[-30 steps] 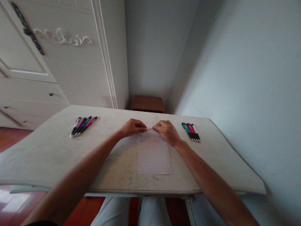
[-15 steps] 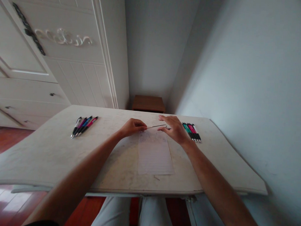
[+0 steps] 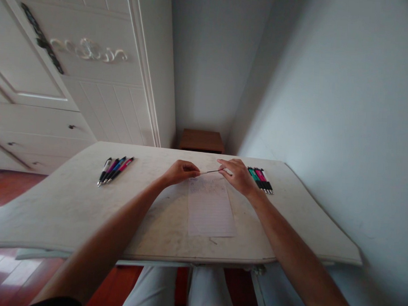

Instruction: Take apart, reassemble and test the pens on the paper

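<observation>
A thin stick [image 3: 212,171], pale toward one end and dark toward the other, spans the gap between the two hands at the far end of the paper; whether it is a whole pen or only part of one is too small to tell. It should weigh next to nothing and be fairly stiff along its length, though something so slender could bow or snap if pushed sideways. Its surface is probably smooth and inclined to roll or slip, so a light pinch of thumb and forefinger near each end, pulling in line with the stick, looks the safest hold. The left hand [image 3: 179,173] has its grip narrowed to a fingertip pinch on the pale end. The right hand [image 3: 237,175] is at the dark end with its upper fingers spread from the thumb; I cannot tell whether its grip bears on the stick or merely surrounds the tip. Below them, a lined sheet of paper [image 3: 211,211] lies flat, light and easily creased, best lifted by an edge, with a small sliver [image 3: 213,241] just off its near edge. Farther out, the left-hand pens [image 3: 115,171] fan out well apart from the left hand, while the right-hand pens [image 3: 260,179] lie side by side near the right hand. All rest on the pale tabletop [image 3: 71,211], beside a white cabinet [image 3: 156,80].
</observation>
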Available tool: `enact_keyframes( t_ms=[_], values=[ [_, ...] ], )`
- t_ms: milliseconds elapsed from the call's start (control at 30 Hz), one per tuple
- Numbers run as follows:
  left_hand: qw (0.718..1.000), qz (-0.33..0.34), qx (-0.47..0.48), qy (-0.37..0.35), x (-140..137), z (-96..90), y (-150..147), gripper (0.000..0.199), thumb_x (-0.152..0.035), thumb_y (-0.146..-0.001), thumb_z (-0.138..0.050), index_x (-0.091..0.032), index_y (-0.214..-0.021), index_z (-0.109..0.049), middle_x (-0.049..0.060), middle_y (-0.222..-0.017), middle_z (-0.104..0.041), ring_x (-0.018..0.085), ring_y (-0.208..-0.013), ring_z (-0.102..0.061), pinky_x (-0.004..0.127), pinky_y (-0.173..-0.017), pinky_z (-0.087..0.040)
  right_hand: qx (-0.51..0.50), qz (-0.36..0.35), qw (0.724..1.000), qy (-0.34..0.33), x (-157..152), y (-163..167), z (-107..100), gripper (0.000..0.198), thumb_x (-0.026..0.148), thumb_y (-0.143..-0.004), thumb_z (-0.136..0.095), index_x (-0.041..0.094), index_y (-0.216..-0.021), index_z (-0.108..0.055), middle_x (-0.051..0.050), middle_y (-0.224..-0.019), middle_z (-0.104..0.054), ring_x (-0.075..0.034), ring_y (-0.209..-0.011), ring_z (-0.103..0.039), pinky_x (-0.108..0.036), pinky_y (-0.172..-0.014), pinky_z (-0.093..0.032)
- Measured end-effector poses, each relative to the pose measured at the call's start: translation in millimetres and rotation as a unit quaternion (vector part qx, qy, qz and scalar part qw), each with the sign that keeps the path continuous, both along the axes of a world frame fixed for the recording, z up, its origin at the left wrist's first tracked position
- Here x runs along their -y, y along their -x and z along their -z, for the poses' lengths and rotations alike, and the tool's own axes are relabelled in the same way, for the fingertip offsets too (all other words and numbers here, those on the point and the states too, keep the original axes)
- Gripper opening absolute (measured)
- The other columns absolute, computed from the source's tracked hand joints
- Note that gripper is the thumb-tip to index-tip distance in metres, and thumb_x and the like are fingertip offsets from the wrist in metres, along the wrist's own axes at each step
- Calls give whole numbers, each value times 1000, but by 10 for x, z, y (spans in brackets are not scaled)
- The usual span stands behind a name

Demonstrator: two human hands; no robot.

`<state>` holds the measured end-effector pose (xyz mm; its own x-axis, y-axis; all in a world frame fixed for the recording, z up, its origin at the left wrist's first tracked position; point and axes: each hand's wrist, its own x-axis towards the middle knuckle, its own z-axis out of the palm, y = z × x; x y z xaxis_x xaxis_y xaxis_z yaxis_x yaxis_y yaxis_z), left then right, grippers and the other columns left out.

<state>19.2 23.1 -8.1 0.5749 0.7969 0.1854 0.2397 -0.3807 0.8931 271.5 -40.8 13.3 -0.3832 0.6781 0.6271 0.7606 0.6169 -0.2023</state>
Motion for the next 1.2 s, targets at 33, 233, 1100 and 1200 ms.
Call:
enact_keyframes(
  t_ms=[33, 233, 1100, 1200],
  values=[
    [1000, -1, -3, -3, -2, 5, 1, 28, -41, -71, -73, -15, -82, -73, 6, -80, -74, 18, -73, -67, 29, -70, -53, -2, -2, 1000, 0, 7, 5, -4, 38, 16, -85, -65, 23, -122, -61, -5, -91, -75, -22, -88, -65, -41, -89, -44],
    [1000, 3, -18, -11, 6, -5, -5, 24, -38, -72, -72, -15, -80, -73, 6, -81, -74, 18, -75, -67, 29, -71, -53, -14, -5, 1000, -5, 16, 6, -10, 38, 17, -85, -65, 23, -122, -62, -4, -90, -75, -22, -87, -66, -42, -90, -44],
    [999, -19, -14, -40, 19, -16, -11, 24, -37, -72, -73, -15, -80, -74, 6, -79, -74, 17, -71, -67, 25, -67, -52, -90, 44, 995, 16, -1, 39, 81, 18, 21, -83, -67, 23, -100, -67, -3, -85, -75, -23, -89, -68, -39, -88, -47],
    [999, -14, -14, -41, 35, -41, -13, 23, -36, -72, -72, -15, -80, -74, 6, -79, -74, 17, -71, -67, 25, -66, -53, -86, 41, 995, 15, -11, 28, 96, 18, 21, -82, -68, 22, -100, -67, -3, -85, -75, -23, -88, -68, -39, -87, -46]
  ],
)
